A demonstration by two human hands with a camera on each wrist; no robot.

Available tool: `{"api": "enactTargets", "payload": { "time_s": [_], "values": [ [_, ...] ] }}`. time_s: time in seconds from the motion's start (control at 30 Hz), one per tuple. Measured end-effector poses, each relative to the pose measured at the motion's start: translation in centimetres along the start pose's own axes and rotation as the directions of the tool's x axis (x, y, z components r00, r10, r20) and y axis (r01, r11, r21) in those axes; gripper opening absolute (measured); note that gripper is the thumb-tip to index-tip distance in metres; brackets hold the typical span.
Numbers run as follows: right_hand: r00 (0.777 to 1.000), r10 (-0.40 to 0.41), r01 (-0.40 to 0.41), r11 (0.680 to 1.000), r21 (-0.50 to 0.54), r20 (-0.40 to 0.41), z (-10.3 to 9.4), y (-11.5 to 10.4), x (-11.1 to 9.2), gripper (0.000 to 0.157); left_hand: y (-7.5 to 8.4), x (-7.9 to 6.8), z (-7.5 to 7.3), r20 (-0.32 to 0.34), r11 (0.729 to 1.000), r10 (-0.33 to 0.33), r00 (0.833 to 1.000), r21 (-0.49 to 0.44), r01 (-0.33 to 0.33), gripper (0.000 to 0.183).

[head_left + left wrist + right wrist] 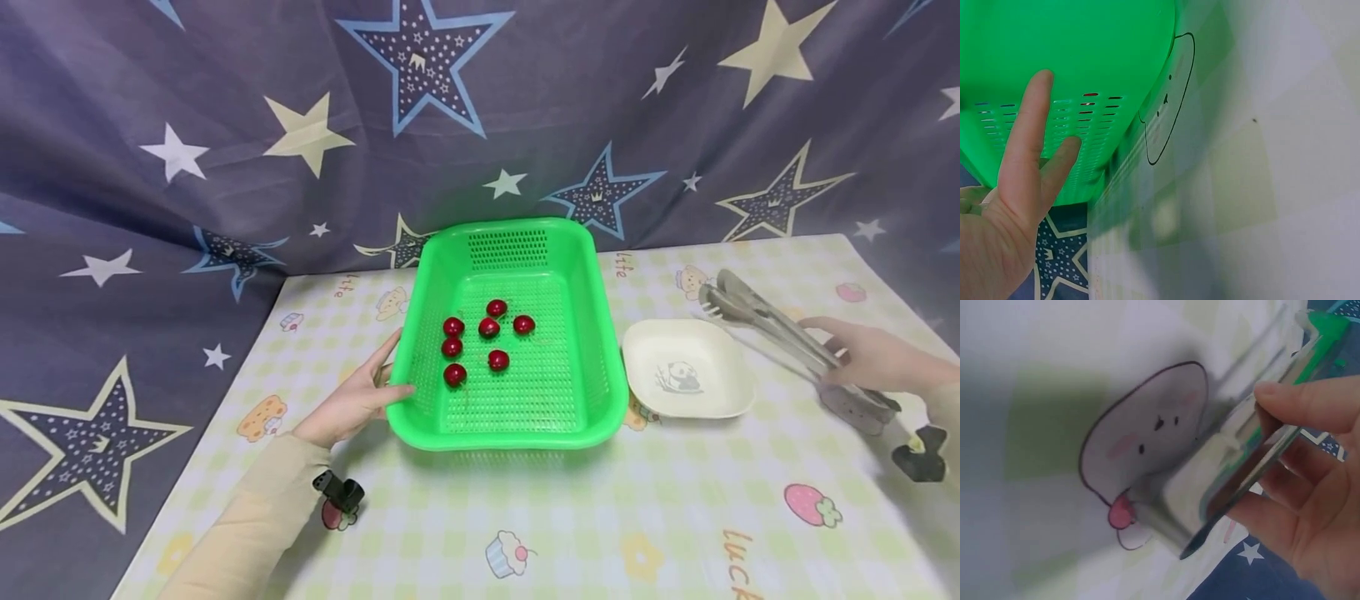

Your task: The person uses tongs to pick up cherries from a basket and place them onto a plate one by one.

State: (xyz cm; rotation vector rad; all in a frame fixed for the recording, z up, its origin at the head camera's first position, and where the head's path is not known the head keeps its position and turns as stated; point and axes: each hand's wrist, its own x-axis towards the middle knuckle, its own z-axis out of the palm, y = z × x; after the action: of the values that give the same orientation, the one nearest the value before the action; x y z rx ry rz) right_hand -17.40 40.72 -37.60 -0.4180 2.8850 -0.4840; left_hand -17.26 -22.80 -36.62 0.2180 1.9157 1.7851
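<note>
Though head-view only, 7 whole cherries point(489, 327)

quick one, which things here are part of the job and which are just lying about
Likely part of the job:
- metal tongs, held in the right hand
- green basket, left hand at its side
- seven red cherries inside it
- panda dish, probably

Just surroundings:
- checked tablecloth
- starry backdrop

Left hand point(358, 406): lay with digits extended, spread apart.
Right hand point(876, 358): curled in a grip.
Left forearm point(247, 508): slanted forward.
</note>
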Motion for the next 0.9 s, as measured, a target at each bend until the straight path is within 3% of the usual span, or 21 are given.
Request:
{"api": "enactTargets", "payload": {
  "time_s": [0.27, 0.4, 0.73, 0.9],
  "values": [
    [0.996, -0.032, 0.034, 0.999, 0.017, -0.078, -2.0, -0.5, 0.3, 0.075, -0.1, -0.1, -0.2, -0.008, 1.0, -0.008, 1.0, 0.003, 0.008, 0.094],
    [0.997, -0.03, 0.031, 0.999, 0.02, -0.07, -3.1, -0.9, 0.2, 0.077, -0.2, 0.3, -0.1, 0.003, 1.0, 0.002, 1.0, 0.016, -0.002, 0.094],
    [0.996, -0.052, 0.055, 0.998, 0.03, -0.079, -4.9, -4.6, 1.5, 0.073, -0.1, 0.2, -0.2, 0.008, 1.0, 0.01, 1.0, 0.015, -0.01, 0.094],
    [0.986, -0.124, 0.124, 0.992, -0.009, -0.115, -5.3, -6.5, 2.3, 0.069, -0.1, 0.2, -0.2, 0.013, 1.0, 0.009, 1.0, 0.011, -0.009, 0.093]
  ]
}}
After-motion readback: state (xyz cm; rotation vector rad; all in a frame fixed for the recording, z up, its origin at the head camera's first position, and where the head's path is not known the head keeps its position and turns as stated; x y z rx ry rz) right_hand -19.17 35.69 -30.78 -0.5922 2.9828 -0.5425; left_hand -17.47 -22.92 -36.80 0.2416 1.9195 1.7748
